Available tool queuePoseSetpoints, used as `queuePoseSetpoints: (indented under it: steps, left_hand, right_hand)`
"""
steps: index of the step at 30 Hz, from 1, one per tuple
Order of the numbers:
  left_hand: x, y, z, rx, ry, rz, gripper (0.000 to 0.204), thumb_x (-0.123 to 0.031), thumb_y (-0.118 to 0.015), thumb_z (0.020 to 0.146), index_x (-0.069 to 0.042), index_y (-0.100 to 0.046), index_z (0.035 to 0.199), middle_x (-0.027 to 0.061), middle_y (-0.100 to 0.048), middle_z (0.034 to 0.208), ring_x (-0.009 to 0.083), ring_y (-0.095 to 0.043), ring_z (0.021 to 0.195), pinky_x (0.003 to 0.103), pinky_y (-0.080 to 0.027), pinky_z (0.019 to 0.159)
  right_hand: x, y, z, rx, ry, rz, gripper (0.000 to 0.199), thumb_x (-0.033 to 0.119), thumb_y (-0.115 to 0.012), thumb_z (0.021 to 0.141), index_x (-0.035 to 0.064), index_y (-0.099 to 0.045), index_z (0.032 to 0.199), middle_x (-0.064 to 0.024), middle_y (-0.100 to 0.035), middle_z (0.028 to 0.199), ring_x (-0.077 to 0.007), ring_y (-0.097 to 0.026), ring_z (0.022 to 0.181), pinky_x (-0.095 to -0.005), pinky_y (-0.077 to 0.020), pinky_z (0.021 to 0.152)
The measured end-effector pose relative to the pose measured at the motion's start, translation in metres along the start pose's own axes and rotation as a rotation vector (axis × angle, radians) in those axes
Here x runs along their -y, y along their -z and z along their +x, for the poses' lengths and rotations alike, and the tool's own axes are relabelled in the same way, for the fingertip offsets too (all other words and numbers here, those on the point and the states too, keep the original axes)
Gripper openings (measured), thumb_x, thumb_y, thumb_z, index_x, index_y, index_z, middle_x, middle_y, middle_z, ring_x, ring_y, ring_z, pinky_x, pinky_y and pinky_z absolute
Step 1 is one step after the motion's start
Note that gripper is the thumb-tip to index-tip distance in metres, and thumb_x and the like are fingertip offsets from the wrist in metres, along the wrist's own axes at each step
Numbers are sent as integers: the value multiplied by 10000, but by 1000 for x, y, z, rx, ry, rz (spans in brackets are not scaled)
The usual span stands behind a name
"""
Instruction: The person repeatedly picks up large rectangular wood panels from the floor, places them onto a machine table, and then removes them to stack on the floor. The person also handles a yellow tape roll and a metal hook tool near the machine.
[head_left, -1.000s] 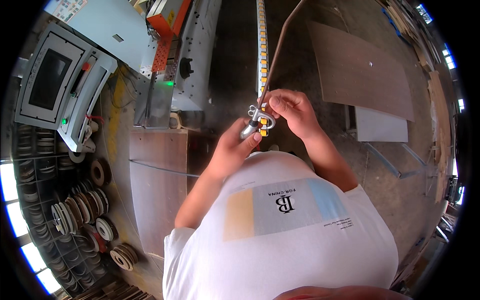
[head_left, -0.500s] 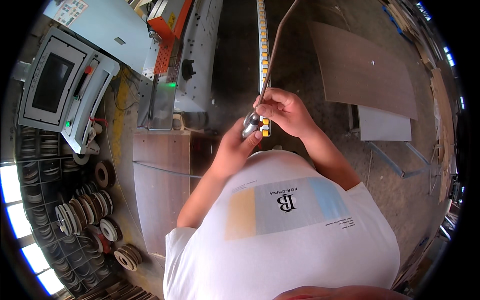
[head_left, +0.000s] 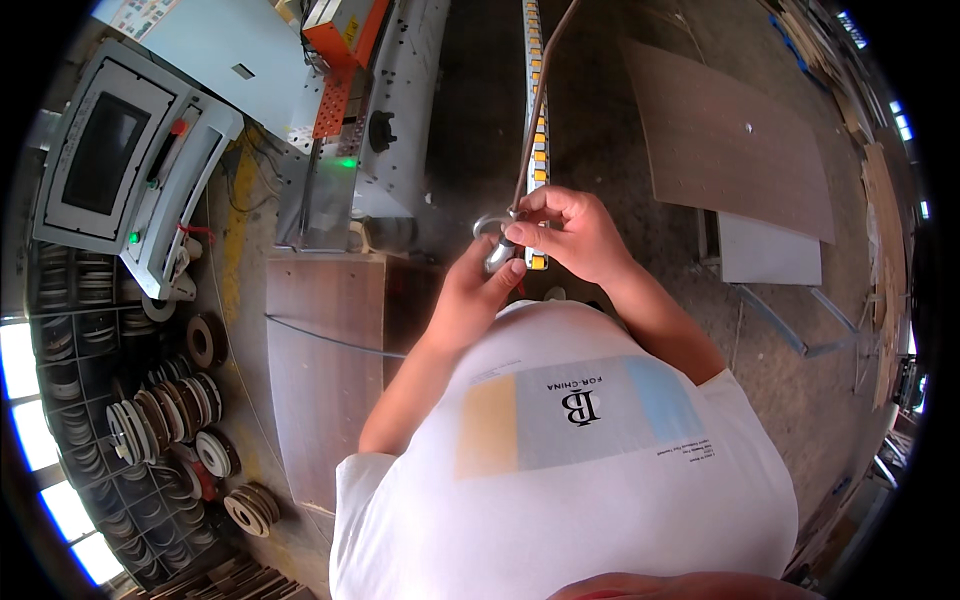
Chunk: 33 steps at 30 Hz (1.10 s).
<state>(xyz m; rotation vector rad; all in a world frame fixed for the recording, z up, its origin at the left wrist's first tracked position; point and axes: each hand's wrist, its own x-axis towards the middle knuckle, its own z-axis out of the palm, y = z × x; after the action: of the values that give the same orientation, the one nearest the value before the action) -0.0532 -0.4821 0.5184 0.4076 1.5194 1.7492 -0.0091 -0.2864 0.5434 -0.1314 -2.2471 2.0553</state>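
Observation:
My left hand is closed around a shiny silver metal fitting, rounded in shape. A curved silver loop stands out above its fingers. The exact kind of fitting cannot be made out. Just right of it, my right hand pinches with thumb and fingers where the fitting meets a thin brown hose. From that joint the hose runs upward and off the top edge. Both hands are close together in front of my white shirt, and the fingers partly hide the joint.
A roller rail with yellow rollers lies beyond my hands. To the left are a machine, a control panel, a brown wooden box and edging rolls. A large brown board lies at the right.
My right thumb has moved down from the hose onto the fitting's joint. The silver loop now shows above my left fingers, and the hose leans less to the right.

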Motion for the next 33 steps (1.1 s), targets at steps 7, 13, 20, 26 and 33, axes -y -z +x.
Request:
queuePoseSetpoints:
  steps: [7,13,20,26,33]
  left_hand:
    - [10,15,-1,37,27,-121,291,-117,-638,1026,-50,-557,1298,-54,-630,845,-1,-508,689,168,-384,592]
    - [9,21,-7,45,85,-227,420,-73,-648,1008,-44,-500,1401,-35,-633,871,6,-470,610,176,-348,532]
    - [50,40,-7,103,90,-112,351,-128,-620,1035,-25,-526,1357,-11,-622,889,43,-482,627,204,-372,558]
    - [63,49,-18,50,118,-184,265,-186,-604,1053,-32,-560,1264,-34,-554,798,47,-441,612,205,-349,546]
    - [55,68,-15,-3,116,-222,260,-214,-615,1050,-38,-559,1233,-8,-616,837,42,-441,632,202,-349,553]
  right_hand:
    - [-19,-15,-2,145,-58,201,227,191,-758,950,36,-729,1115,-25,-740,1009,-107,-678,969,-277,-532,883]
    - [-33,-34,-5,82,-159,454,229,151,-714,978,8,-713,1157,-50,-741,1054,-128,-679,1013,-298,-532,946]
    - [-42,-36,-2,-162,-194,448,196,122,-679,988,7,-717,1142,-84,-748,1078,-170,-695,1048,-338,-535,970]
    - [-56,-48,-2,52,-306,294,219,134,-677,994,1,-714,1163,-75,-742,1094,-148,-681,1065,-321,-528,978]
    - [-65,-56,12,188,-276,328,319,157,-711,982,8,-656,1258,-53,-712,1143,-133,-671,1084,-302,-526,996]
